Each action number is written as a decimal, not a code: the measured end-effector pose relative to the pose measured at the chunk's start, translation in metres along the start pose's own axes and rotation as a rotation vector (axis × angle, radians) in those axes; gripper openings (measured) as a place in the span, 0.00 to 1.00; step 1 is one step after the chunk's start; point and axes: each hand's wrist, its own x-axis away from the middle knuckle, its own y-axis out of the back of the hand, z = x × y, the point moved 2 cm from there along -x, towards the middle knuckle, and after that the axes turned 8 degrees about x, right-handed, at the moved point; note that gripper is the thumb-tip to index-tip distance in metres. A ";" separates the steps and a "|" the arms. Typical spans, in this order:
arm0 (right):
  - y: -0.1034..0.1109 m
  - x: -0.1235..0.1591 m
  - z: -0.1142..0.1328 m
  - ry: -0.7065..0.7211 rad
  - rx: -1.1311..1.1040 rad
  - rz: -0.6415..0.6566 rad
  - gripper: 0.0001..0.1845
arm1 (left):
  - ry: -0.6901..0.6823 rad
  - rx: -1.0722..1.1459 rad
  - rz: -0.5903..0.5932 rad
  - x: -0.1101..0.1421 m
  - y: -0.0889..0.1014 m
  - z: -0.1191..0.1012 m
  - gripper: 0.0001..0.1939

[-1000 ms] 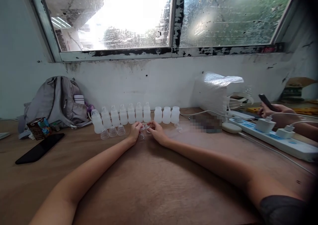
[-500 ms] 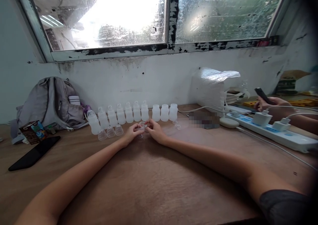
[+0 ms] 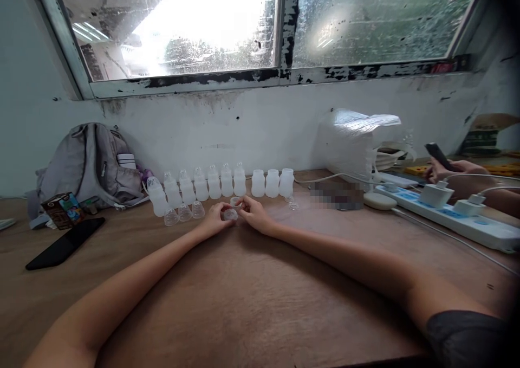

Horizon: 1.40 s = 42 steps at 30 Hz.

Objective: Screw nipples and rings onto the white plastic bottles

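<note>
My left hand [image 3: 213, 220] pinches a clear, round bottle part [image 3: 231, 214], seemingly a nipple, with its rounded face toward me. Just beyond it, my right hand [image 3: 255, 215] grips a small whitish ring [image 3: 234, 201], likely a bottle collar. The two parts sit very close, and I cannot tell whether they touch. Behind my hands stands a row of frosted baby bottles [image 3: 213, 184], several topped with clear nipples. Three open bottles [image 3: 272, 184] stand at the row's right. Clear cone-shaped covers [image 3: 184, 212] rest before the left bottles. Clear rings [image 3: 293, 206] lie to the right.
A grey backpack [image 3: 91, 165] leans on the wall at left, near a drink carton [image 3: 64, 211] and a black phone [image 3: 67, 243]. At right are a white bag [image 3: 349, 146], a round white device [image 3: 379, 201], a power strip [image 3: 487, 227] with cables, and another person's hand [image 3: 455, 170] holding a phone.
My left hand has tilted the clear part so its round face shows, and the ring in my right hand now appears above it. The camera view has shifted slightly.
</note>
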 end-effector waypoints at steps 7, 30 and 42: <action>0.000 0.000 0.000 0.000 0.009 0.003 0.08 | 0.003 -0.095 0.010 0.001 0.000 -0.001 0.20; -0.001 0.006 0.013 0.200 -0.018 0.074 0.13 | 0.122 0.577 -0.098 0.003 0.002 -0.010 0.17; 0.000 -0.001 -0.001 -0.060 0.039 -0.035 0.05 | 0.101 0.577 0.032 0.010 -0.004 -0.020 0.18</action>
